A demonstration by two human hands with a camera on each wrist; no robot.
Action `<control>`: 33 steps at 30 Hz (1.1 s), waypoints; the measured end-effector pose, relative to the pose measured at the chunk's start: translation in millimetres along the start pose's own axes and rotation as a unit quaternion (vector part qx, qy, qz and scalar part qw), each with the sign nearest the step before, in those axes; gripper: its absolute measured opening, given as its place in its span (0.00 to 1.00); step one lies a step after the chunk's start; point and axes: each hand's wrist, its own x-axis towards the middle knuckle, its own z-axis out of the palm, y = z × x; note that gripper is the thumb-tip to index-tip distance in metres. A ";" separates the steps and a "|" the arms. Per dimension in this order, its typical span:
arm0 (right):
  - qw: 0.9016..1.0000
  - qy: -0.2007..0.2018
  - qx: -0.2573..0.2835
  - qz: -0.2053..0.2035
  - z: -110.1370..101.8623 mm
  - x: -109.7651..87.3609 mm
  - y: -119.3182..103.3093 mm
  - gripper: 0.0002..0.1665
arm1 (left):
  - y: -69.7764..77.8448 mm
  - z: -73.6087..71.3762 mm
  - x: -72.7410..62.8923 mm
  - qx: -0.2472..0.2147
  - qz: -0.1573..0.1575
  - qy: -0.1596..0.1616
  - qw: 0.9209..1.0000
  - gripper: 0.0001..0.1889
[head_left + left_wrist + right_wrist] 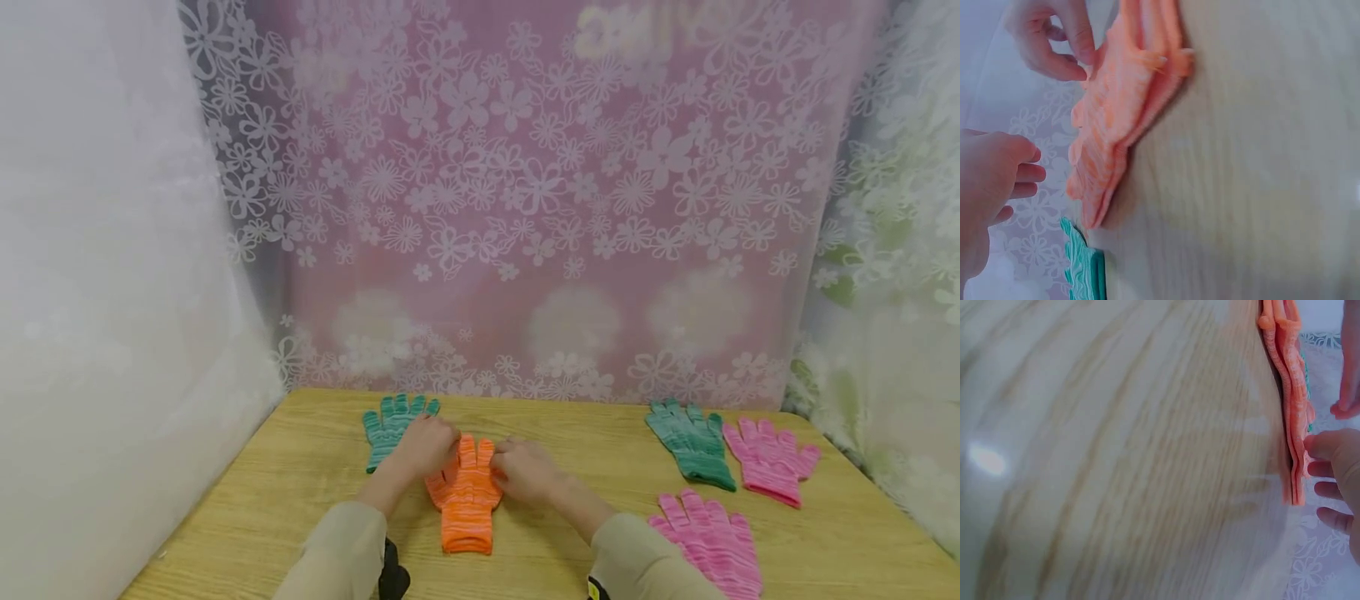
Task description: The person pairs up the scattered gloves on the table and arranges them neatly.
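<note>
Orange knit gloves (468, 504), apparently a pair stacked one on the other, lie on the table with cuffs toward the person. The layered edges of the orange gloves (1113, 106) show in the left wrist view. My left hand (427, 444) is over their left finger side, its fingers (1030, 173) loosely bent and apart from the fabric in the left wrist view. On the other side, my right hand (525, 471) has its fingertips right at the gloves' edge. Its fingers (1329, 489) are spread and relaxed, with no fabric gripped between them.
A green glove (386, 425) lies behind the left hand, partly covered by it. To the right are another green glove (693, 446), a pink glove (772, 461) and a nearer pink glove (712, 542), partly behind the right sleeve. A flowered curtain (540, 208) hangs behind the wooden table (300, 467).
</note>
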 end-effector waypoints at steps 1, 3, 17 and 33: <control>1.000 0.001 -0.007 0.005 1.1 -0.2 0.5 0.06 | 0.0 0.5 4.6 -0.002 -0.008 0.003 1.000 0.14; 1.000 0.001 -0.014 0.014 3.0 -0.5 1.1 0.06 | 0.4 1.6 12.6 0.001 -0.025 -0.004 1.000 0.16; 1.000 -0.024 -0.004 0.017 7.4 -0.3 4.7 0.07 | 6.7 21.1 44.0 0.009 -0.119 -0.131 0.984 0.06; 1.000 -0.010 -0.015 0.006 4.4 1.1 4.1 0.08 | 9.6 33.5 43.6 0.077 -0.028 -0.097 0.992 0.11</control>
